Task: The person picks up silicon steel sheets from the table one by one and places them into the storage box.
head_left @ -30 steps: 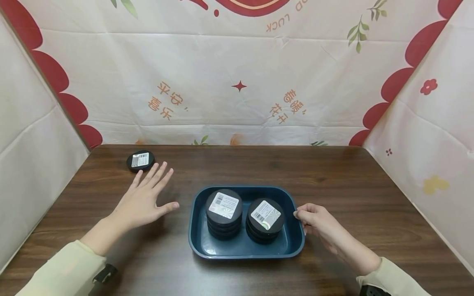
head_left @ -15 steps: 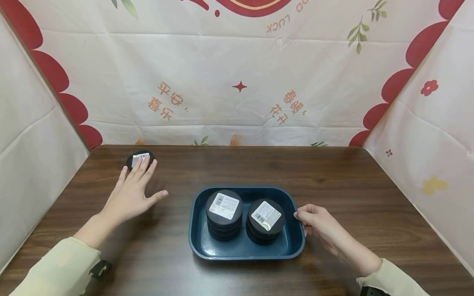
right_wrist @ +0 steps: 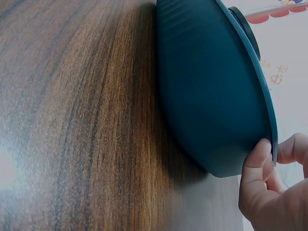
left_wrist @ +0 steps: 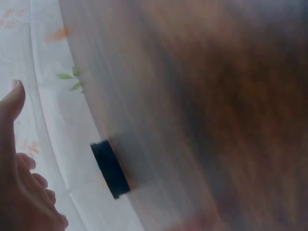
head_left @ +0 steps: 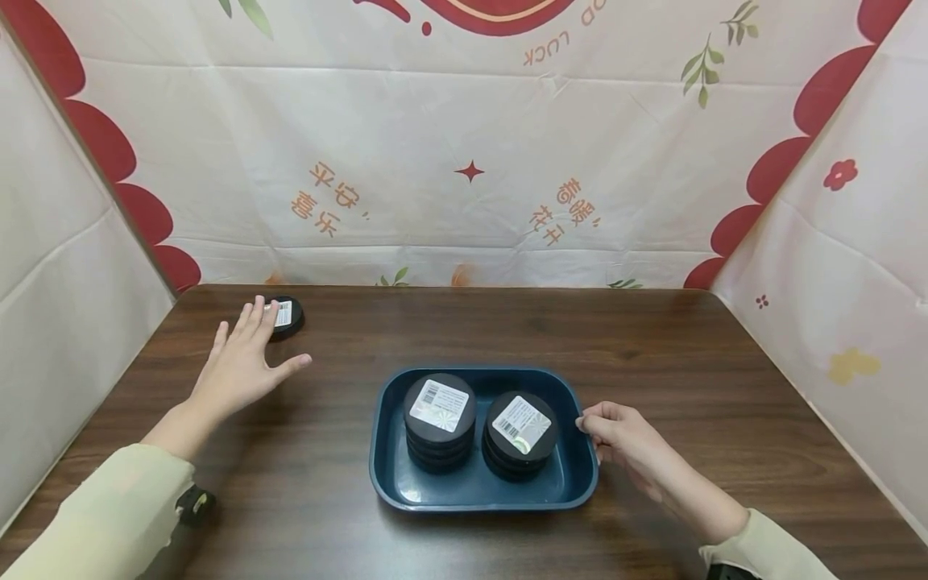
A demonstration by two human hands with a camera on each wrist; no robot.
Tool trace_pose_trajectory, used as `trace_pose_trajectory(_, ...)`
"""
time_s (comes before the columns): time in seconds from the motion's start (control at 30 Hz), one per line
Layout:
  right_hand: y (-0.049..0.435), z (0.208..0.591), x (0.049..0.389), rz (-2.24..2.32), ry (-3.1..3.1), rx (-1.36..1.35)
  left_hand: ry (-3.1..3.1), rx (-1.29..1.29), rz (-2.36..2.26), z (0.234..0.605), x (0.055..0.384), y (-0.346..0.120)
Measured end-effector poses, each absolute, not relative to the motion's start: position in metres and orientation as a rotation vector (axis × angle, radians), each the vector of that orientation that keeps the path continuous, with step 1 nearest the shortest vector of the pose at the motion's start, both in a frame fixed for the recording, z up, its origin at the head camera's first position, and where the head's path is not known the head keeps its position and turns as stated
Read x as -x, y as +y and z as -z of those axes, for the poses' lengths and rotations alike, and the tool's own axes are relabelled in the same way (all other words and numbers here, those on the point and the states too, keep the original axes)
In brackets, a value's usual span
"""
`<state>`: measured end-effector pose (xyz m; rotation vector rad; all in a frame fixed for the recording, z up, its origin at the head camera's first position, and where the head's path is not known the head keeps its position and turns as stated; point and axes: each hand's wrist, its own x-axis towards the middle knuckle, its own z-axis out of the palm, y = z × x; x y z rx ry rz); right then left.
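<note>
My left hand [head_left: 242, 354] hovers over the table's left side with fingers spread, holding nothing. Its fingers overlap a round black disc [head_left: 289, 318] with a white barcode label at the far left; the left wrist view shows this black disc [left_wrist: 110, 168] edge-on, apart from the hand. My right hand [head_left: 623, 435] pinches the right rim of a blue tray [head_left: 464, 499] between thumb and fingers, and the right wrist view shows that grip [right_wrist: 272, 187] up close. Two stacks of similar labelled discs, a left stack [head_left: 439, 419] and a right stack [head_left: 519, 435], stand inside the tray.
The brown wood-grain table [head_left: 652, 346] reaches back to a printed white cloth [head_left: 406, 161]. Cloth also hangs along the left and right sides of the table.
My left hand has moved left and slightly away from me, so its fingers now partly cover the lone disc. The right hand and the tray have stayed put.
</note>
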<state>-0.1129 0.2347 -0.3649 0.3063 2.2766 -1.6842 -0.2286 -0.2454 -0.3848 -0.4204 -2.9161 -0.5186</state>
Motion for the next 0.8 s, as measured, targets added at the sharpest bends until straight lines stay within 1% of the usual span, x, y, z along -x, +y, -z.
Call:
trace_pose_trajectory(0.3, 0.235, 0.366, 0.112, 1.697, 2.283, -0.299, -2.899, 0.326, 0.676, 0.39, 0.249, -0.261)
trace_pose_trajectory(0.8, 0.235, 0.363, 0.112, 1.695, 2.263, -0.277, -2.923, 0.162, 0.819, 0.402, 0.273, -0.267)
